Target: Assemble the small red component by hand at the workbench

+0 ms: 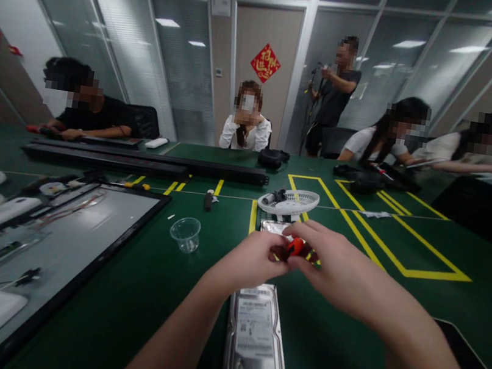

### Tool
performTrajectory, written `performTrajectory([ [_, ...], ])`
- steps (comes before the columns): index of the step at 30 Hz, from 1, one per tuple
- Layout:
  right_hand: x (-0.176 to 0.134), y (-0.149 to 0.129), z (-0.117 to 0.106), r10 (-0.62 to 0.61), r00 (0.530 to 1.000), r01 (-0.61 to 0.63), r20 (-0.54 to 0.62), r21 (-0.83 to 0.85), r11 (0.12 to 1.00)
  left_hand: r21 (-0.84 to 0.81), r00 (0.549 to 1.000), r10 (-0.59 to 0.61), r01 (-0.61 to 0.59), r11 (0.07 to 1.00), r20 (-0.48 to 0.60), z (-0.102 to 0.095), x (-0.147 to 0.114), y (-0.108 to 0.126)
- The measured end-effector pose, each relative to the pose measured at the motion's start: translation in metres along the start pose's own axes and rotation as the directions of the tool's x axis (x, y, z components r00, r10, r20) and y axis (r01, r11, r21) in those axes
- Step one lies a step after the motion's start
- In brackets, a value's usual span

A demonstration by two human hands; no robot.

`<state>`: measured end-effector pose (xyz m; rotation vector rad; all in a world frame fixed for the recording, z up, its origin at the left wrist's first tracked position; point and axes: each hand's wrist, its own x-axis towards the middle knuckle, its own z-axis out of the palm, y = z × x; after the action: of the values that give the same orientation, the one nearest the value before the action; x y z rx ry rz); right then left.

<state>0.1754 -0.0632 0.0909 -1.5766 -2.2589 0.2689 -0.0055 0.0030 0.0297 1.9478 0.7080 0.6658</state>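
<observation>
Nearest my camera, between the 2 forearms [395,330], a drive [256,340] lies flat on the worktop [190,336], label up, its long sides running away from me. I read that placing as deliberate: right in front of the body, it is within easy reach of either hand.

Just past its far end, my left hand [253,256] and right hand [331,259] meet above the worktop. The grip is closed on both sides: fingers and thumbs pinch a red piece [295,247] between them. It is small, so fingertips probably give finer control than whole palms would. They hide most of it, and I can't tell from here exactly what it is.

Beyond the hands, partly covered, sits a shiny box [273,228], and behind that a white basket [305,204] holding dark parts [277,198]; its raised rim likely stops them straying. A plastic cup [188,242] stands left of the hands, beside a large panel [98,227] laid flat, where its breadth presumably leaves the middle to the drive.
</observation>
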Motion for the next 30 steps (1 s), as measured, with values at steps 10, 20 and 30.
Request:
performTrajectory([
  [10,0.0042,-0.0003,0.0023,0.163,0.987,-0.163,-0.015,-0.098,0.982,-0.037,0.998,-0.033,0.032,0.999,-0.048,0.0031,-0.0007,0.0043],
  [20,0.0024,-0.0031,0.0000,0.046,0.999,-0.045,0.022,-0.052,0.998,-0.028,0.999,-0.023,0.022,0.999,-0.032,0.0003,-0.0012,0.0014],
  [30,-0.0024,-0.0072,-0.0044,-0.003,0.999,0.005,0.053,-0.026,1.000,0.024,1.000,0.009,-0.009,1.000,0.012,-0.0003,-0.0015,0.0023],
])
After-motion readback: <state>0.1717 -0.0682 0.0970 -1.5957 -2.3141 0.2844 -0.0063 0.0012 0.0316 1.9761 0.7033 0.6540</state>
